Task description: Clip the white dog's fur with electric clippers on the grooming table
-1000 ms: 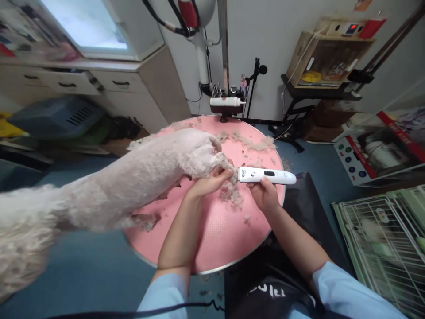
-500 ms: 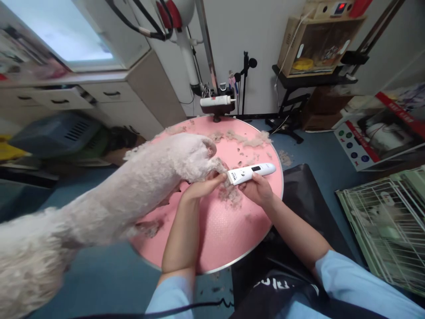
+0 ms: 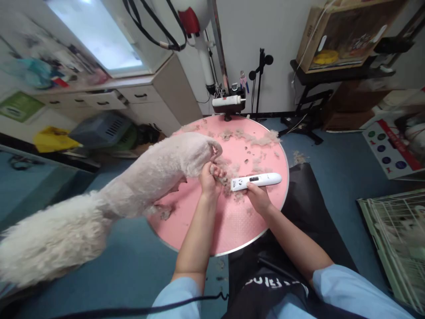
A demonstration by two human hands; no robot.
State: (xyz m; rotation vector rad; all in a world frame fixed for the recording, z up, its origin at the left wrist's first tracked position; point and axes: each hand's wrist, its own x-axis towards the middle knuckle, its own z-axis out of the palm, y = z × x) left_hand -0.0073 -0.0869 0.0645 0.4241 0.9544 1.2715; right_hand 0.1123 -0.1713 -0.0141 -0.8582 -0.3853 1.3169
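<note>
A white curly-coated dog (image 3: 149, 177) stands across the round pink grooming table (image 3: 212, 230), its rear toward the table's middle. My left hand (image 3: 208, 180) is closed round the dog's hind paw (image 3: 217, 170), holding it up just above the tabletop. A white electric clipper (image 3: 256, 181) lies in the grip of my right hand (image 3: 257, 197), its blade end pointing left at the paw, a little short of it. Clumps of cut fur (image 3: 255, 141) lie over the far part of the table.
At the table's far edge stands a post with a clamp holding a white bottle (image 3: 228, 101) and tools. A grey pet carrier (image 3: 99, 129) sits on the floor at left, a wire cage (image 3: 398, 230) at right, a black stand with a box (image 3: 335, 71) behind.
My left hand has turned and lifted the paw upward. The clipper has drawn back slightly to the right and now lies level. The view has shifted, with the table seen farther off.
</note>
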